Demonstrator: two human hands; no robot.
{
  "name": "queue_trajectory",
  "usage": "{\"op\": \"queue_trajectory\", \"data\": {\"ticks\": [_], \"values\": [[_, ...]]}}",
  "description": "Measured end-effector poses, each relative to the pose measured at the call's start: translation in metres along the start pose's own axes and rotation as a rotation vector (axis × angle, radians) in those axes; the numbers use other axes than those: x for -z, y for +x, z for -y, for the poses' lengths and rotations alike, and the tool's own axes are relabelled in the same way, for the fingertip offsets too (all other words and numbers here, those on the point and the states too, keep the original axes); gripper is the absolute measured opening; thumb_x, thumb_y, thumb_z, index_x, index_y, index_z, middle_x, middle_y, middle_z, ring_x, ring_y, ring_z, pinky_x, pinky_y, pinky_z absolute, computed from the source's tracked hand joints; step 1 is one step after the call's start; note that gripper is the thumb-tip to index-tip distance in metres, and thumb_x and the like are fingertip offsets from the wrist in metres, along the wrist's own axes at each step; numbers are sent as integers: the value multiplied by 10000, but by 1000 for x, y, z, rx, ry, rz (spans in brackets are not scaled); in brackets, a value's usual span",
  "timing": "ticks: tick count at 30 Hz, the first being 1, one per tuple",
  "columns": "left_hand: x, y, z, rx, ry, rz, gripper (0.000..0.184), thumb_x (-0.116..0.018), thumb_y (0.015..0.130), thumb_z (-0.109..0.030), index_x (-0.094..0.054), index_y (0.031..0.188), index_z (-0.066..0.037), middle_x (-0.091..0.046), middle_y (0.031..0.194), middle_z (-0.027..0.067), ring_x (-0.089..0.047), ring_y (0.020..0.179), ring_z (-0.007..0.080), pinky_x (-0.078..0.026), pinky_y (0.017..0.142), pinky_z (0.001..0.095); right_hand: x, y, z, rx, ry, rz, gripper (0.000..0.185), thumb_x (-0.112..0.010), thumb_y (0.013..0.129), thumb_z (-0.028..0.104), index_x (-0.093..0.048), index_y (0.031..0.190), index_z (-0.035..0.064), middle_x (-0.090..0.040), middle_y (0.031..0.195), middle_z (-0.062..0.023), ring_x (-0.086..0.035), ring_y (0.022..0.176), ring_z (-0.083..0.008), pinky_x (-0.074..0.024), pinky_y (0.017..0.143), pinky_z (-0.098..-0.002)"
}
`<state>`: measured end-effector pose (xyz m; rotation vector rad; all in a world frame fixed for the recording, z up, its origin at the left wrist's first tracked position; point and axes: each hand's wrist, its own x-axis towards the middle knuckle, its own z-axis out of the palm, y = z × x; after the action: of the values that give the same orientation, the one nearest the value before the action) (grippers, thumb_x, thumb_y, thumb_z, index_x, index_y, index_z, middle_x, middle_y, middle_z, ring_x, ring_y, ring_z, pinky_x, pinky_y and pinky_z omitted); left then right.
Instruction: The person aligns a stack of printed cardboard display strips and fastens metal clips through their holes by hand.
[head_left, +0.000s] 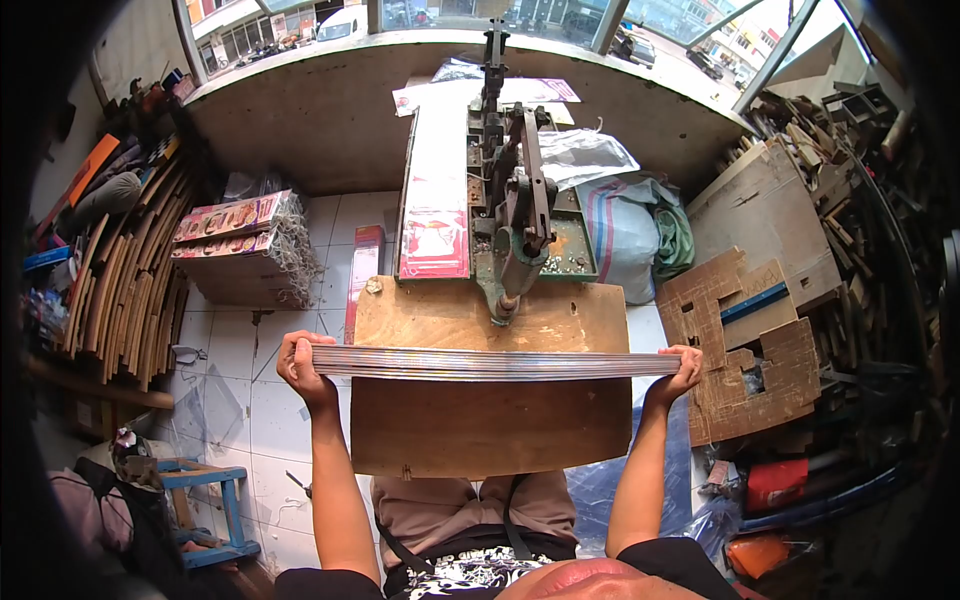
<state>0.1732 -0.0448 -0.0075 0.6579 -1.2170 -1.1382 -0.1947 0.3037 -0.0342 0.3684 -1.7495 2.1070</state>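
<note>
I hold the stack (pixel 500 364) level and edge-on across the desk (pixel 490 430), left hand (pixel 303 367) gripping one end, right hand (pixel 685 372) gripping the other; I can't tell whether it touches the wood. At the desk's far side I see the press (pixel 520 260), sheets (pixel 436 195) left of it, a sack (pixel 612 238) to its right.

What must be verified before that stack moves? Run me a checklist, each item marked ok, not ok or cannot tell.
1. Left hand gripping the stack at its left end: ok.
2. Right hand gripping its right end: ok.
3. Stack held roughly level: ok.
4. Wooden board free of loose bits: not ok, a small pale lump sits at its far left corner.
5. Metal machine switched off: cannot tell.
</note>
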Motion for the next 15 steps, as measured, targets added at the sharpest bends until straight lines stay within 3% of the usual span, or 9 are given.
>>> {"op": "queue_trajectory", "data": {"ticks": [15], "values": [[-1, 0, -1, -13, 25, -1, 210, -451, 906, -148, -526, 791, 11, -533, 691, 75, -588, 641, 172, -488, 629, 299, 0, 0, 0, 20, -36, -7, 295, -426, 914, 254, -518, 752, 25, -519, 690, -71, -551, 606, -169, -511, 625, -323]]}}
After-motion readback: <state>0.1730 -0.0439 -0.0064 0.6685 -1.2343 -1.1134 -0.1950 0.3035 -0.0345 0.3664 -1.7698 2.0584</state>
